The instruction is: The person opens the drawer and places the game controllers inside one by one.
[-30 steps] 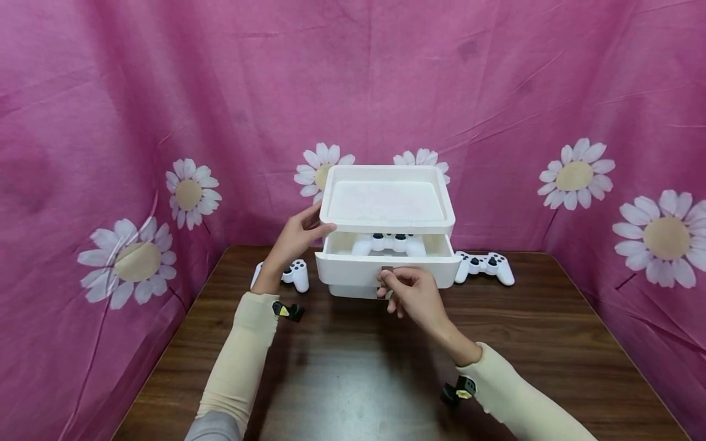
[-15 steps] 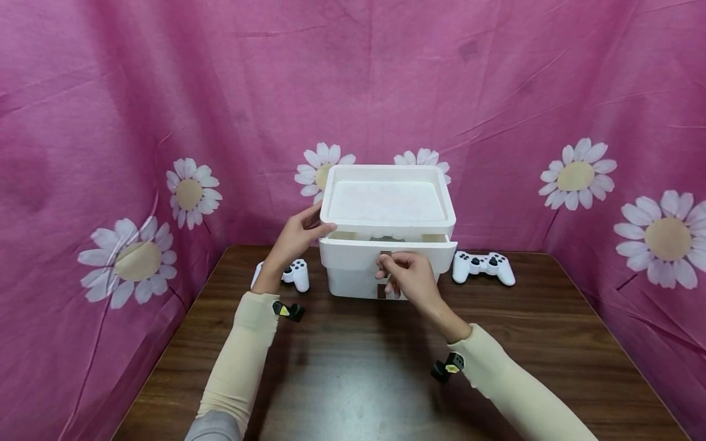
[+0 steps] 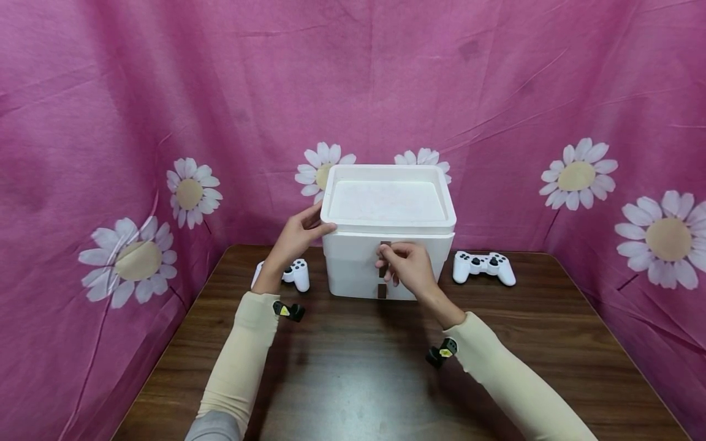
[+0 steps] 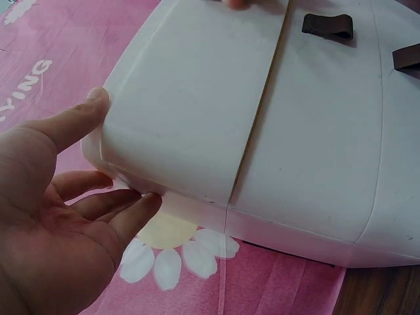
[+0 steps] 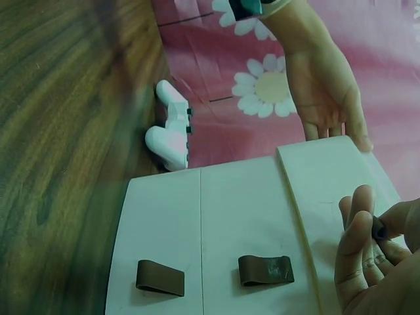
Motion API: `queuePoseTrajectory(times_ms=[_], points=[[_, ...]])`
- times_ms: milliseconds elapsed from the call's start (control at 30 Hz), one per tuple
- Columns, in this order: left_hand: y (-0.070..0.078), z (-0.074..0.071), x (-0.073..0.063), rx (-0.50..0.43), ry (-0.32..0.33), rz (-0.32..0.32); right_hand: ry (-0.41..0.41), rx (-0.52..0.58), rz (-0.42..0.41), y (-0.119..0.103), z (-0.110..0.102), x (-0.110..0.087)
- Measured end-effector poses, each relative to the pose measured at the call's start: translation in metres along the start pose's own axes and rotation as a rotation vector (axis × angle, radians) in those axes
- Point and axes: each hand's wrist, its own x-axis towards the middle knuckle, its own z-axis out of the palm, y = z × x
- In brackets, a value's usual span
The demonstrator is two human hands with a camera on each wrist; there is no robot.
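A white drawer box [image 3: 388, 202] with a tray-like top stands at the back of the table. My left hand [image 3: 299, 236] holds its upper left corner, thumb at the front edge and fingers [image 4: 134, 213] against the side. My right hand [image 3: 409, 267] pinches the brown pull tab [image 5: 378, 228] of the top drawer [image 3: 353, 245] between thumb and fingertips. That drawer is nearly all the way in; its front stands slightly proud of the drawer below. The middle tab [image 5: 266, 270] and bottom tab [image 5: 160, 278] are untouched. The inside of the top drawer is hidden.
A white game controller [image 3: 484, 267] lies to the right of the box. Another controller [image 3: 299, 275] lies on the left, partly behind my left wrist. The wooden table [image 3: 353, 367] is backed by a pink curtain [image 3: 353, 79] with daisies.
The top drawer has slid back into the box as my right hand pushed it by the tab. The controller inside has gone out of sight. My left hand stays in place.
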Motion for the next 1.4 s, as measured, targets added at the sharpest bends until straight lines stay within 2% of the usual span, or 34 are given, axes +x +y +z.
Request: queuePoseTrajectory(times_ms=[267,600,900,1200,1400], points=[[-0.002,0.0,0.0,0.011,0.0,0.013,0.001,0.017,0.031,0.002,-0.001,0.009],[-0.001,-0.001,-0.001,0.0,-0.005,0.013,-0.004,0.008,0.016,0.001,0.0,0.009],[-0.003,-0.001,0.0,0.006,0.003,0.009,-0.022,-0.09,0.05,0.004,-0.01,-0.001],[-0.002,-0.002,-0.001,0.022,0.008,0.002,0.009,-0.14,0.11,0.038,-0.021,-0.013],[-0.003,-0.002,-0.001,0.027,0.012,-0.006,-0.061,-0.11,0.228,0.059,-0.017,-0.016]])
